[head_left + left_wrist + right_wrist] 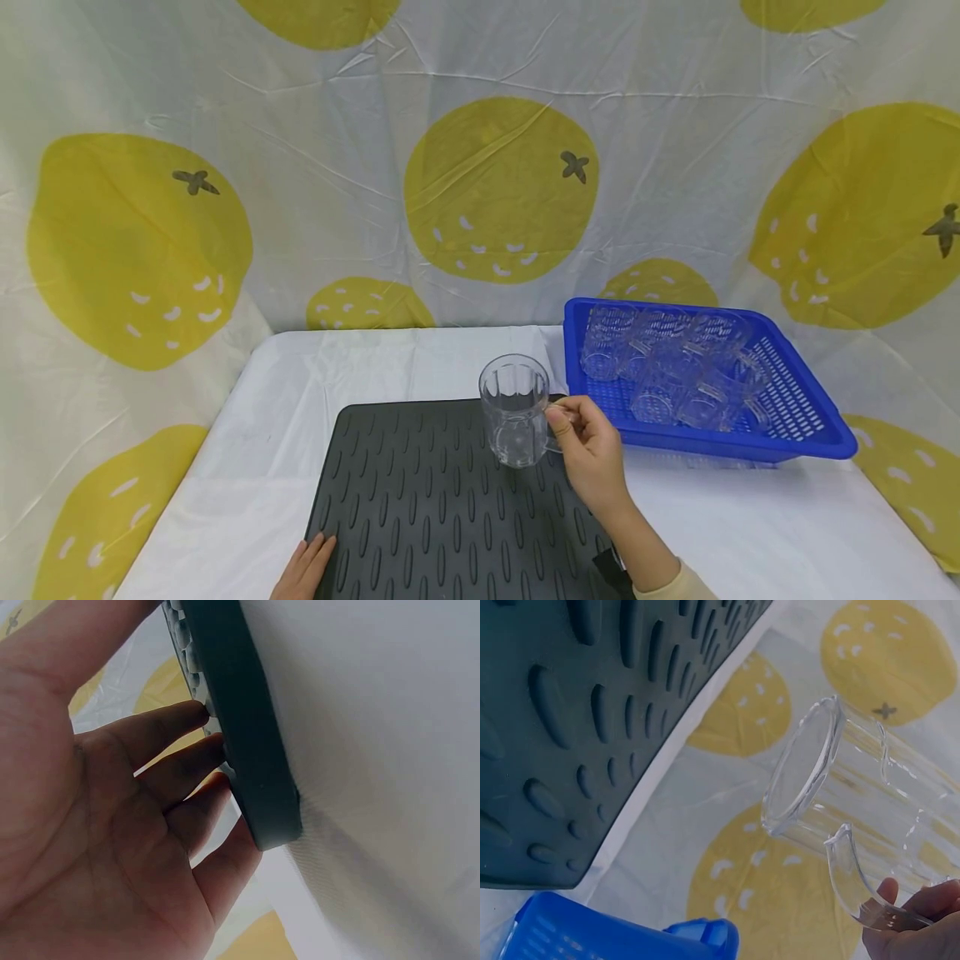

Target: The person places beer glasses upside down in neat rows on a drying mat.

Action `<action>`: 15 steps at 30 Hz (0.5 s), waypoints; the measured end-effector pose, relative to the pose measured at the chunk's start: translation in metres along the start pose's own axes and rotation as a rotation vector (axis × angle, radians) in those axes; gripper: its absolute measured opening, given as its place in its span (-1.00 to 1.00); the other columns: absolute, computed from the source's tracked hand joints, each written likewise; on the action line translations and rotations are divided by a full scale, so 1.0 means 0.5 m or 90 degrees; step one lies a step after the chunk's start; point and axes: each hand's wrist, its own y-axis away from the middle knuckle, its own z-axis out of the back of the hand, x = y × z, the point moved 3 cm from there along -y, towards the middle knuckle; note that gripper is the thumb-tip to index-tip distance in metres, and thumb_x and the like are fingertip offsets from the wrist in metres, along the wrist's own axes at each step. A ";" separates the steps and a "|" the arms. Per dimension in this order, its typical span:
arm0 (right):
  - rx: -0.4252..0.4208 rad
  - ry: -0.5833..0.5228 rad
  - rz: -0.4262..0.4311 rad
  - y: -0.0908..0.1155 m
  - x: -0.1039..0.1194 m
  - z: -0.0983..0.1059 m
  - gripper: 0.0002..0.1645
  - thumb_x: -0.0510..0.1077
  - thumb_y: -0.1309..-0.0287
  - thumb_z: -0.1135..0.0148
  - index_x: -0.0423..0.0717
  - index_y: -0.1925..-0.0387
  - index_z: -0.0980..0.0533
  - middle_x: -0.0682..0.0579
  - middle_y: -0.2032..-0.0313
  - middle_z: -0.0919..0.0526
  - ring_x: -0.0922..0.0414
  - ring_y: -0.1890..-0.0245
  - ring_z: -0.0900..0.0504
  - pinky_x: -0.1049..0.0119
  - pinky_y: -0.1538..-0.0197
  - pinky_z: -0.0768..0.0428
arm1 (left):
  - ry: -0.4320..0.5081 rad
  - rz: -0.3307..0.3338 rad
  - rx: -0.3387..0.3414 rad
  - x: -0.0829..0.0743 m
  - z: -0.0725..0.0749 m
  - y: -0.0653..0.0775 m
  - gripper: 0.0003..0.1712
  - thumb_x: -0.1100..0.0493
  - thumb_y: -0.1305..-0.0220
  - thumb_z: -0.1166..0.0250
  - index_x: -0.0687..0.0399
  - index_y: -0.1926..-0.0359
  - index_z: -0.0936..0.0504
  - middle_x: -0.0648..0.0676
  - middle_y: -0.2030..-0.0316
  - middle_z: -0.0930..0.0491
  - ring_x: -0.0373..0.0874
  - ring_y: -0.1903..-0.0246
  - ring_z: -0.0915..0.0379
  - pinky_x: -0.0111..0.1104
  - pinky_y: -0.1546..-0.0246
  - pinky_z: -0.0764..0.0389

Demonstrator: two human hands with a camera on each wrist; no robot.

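Observation:
My right hand pinches the handle of a clear glass mug. The mug is upright, mouth up, over the far right part of a dark ribbed mat. In the right wrist view the mug's base appears off the mat, and fingers grip the handle. Near the mat's left edge lies my left hand. Its fingers are extended, and their tips touch the mat's side in the left wrist view. That palm holds nothing.
A blue slotted plastic basket stands at the back right, beside the mat's far corner. Several clear glass mugs lie in it. White cloth covers the table, and a lemon-print curtain hangs behind. A black tab shows by the right wrist.

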 end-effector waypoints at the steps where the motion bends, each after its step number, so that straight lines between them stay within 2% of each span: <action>1: 0.002 -0.002 0.003 0.000 0.000 -0.001 -0.93 -0.53 -0.15 -0.02 -0.43 0.37 -0.43 -0.07 0.60 -0.35 0.25 0.67 -0.23 0.35 0.64 -0.26 | -0.002 -0.001 -0.001 0.000 0.000 0.000 0.17 -0.27 0.09 -0.33 -0.45 -0.40 0.27 0.29 -0.27 -0.18 -0.48 -0.29 0.57 -0.67 -0.07 0.52; 5: 0.003 -0.006 -0.008 0.002 0.000 -0.006 -0.94 -0.52 -0.16 -0.03 -0.42 0.37 -0.44 -0.05 0.60 -0.36 0.26 0.66 -0.24 0.35 0.65 -0.26 | -0.008 0.000 -0.001 -0.002 0.002 -0.001 0.18 -0.29 0.09 -0.32 -0.48 -0.39 0.30 0.28 -0.27 -0.18 -0.48 -0.28 0.57 -0.67 -0.08 0.53; 9: 0.004 -0.008 -0.023 0.004 -0.001 -0.011 -0.94 -0.50 -0.16 -0.04 -0.42 0.36 -0.44 -0.13 0.60 -0.38 0.28 0.66 -0.26 0.35 0.64 -0.28 | -0.005 -0.007 -0.007 -0.004 0.004 -0.004 0.21 -0.28 0.12 -0.34 -0.50 -0.38 0.33 0.30 -0.25 -0.20 -0.50 -0.28 0.57 -0.67 -0.07 0.49; 15: 0.014 0.000 -0.028 0.007 0.000 -0.017 -0.93 -0.49 -0.17 -0.03 -0.38 0.35 -0.45 -0.10 0.62 -0.37 0.28 0.67 -0.26 0.39 0.65 -0.28 | 0.007 -0.010 -0.017 0.000 0.000 -0.002 0.18 -0.23 0.09 -0.33 -0.46 -0.40 0.28 0.29 -0.25 -0.21 -0.50 -0.28 0.55 -0.68 -0.06 0.45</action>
